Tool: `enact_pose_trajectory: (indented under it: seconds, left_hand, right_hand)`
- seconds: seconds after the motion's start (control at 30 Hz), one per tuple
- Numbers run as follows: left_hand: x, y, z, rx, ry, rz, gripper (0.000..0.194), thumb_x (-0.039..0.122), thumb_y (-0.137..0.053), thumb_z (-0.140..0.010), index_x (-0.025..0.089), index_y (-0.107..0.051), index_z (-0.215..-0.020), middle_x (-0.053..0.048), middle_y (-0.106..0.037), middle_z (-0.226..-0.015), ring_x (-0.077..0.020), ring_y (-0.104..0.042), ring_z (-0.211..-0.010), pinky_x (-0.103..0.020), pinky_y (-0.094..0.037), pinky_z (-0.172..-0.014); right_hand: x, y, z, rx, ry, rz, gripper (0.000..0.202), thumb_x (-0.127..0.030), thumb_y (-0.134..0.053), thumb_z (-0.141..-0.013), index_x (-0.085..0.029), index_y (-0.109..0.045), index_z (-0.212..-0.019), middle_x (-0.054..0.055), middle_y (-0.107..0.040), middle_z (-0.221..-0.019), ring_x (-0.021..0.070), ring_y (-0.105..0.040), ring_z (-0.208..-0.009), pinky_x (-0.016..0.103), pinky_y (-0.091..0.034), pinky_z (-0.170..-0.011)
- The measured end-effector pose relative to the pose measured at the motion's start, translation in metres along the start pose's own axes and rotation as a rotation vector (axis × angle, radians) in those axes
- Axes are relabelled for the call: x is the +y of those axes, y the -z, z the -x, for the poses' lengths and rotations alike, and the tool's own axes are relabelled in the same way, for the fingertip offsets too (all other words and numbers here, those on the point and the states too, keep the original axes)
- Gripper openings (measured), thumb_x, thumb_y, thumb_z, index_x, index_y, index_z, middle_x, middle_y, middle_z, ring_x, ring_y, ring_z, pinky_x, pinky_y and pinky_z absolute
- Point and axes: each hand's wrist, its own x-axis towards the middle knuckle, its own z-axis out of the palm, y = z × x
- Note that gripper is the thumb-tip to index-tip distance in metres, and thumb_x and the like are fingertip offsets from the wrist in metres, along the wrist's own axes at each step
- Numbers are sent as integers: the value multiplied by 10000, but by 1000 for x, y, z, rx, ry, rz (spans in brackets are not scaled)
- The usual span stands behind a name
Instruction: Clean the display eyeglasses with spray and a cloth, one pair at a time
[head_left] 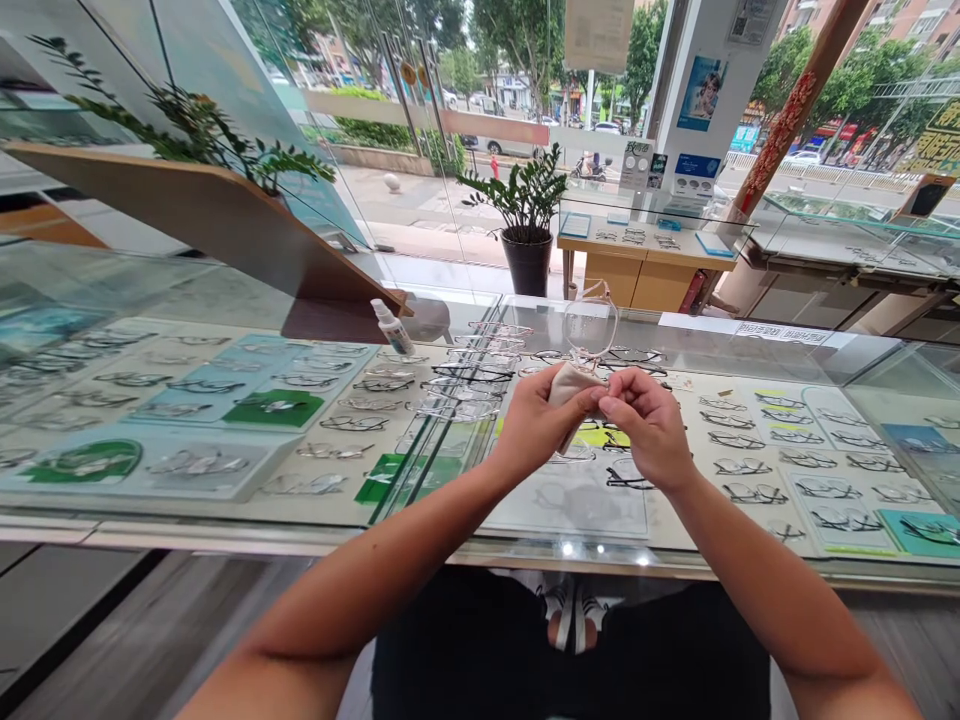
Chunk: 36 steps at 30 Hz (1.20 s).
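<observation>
A pair of eyeglasses with a thin pinkish frame [617, 325] is held up over the glass counter, one lens rim standing above my fingers. My left hand [534, 418] is closed round a pale cleaning cloth [574, 384], which is folded over the lower part of the glasses. Close against it, my right hand [651, 425] pinches at the frame beside the cloth; its fingers partly hide the grip. To the left, a small white spray bottle [393, 328] stands on the counter. Several eyeglasses [476, 375] lie in a row near it.
Under the glass top of the counter [450, 550] many spectacle frames [754, 467] are laid out. A slanted wooden board [225, 215] rises at the left. Beyond the counter stand a potted plant [527, 262] and a wooden display table [652, 262].
</observation>
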Motion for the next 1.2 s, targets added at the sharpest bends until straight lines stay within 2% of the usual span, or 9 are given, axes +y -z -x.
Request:
enact_pose_trajectory:
  seconds: [0.13, 0.3, 0.47, 0.63, 0.87, 1.2]
  left_hand:
    - [-1, 4, -5, -124, 92, 116, 478, 529, -951, -598, 150, -689, -728, 26, -614, -624, -85, -494, -563, -211, -402, -531]
    - [-3, 6, -6, -171, 160, 167, 502, 540, -950, -605, 145, -691, -774, 13, -641, -653, -89, -532, -568, -211, -431, -529]
    - [-5, 7, -6, -181, 110, 184, 503, 597, -886, -700, 149, -700, -831, -7, -673, -701, -99, -569, -605, -219, -460, -557]
    - [-4, 9, -6, -197, 99, 192, 514, 609, -881, -711, 146, -708, -852, -24, -697, -734, -110, -598, -639, -226, -482, -592]
    - [-2, 11, -6, -233, 42, 137, 456, 575, -844, -773, 142, -730, -858, -24, -686, -716, -97, -564, -603, -216, -436, -552]
    - [5, 7, 1, -61, -177, -140, 227, 379, -805, -803, 171, -724, -761, 4, -664, -657, -103, -527, -591, -227, -416, -550]
  right_hand:
    - [-2, 3, 1, -49, -36, -17, 384, -510, -808, -801, -219, -557, -804, -58, -475, -663, 97, -380, -597, 255, -306, -570]
    - [-3, 8, -2, -134, -117, -107, 419, -541, -834, -786, -225, -562, -823, -81, -433, -606, 94, -322, -556, 270, -273, -566]
    - [-5, 12, -6, -138, -149, -167, 407, -558, -823, -796, -223, -597, -841, -77, -428, -580, 110, -314, -564, 286, -257, -582]
    - [-6, 13, -7, -106, -152, -152, 400, -554, -814, -805, -218, -599, -829, -71, -404, -597, 111, -297, -571, 287, -251, -572]
    - [-6, 14, -8, -66, -165, -164, 409, -541, -858, -758, -212, -623, -820, -76, -405, -590, 102, -280, -561, 280, -224, -555]
    - [-2, 14, -4, -32, -127, -59, 414, -563, -848, -759, -214, -634, -820, -40, -535, -674, 107, -400, -614, 268, -313, -581]
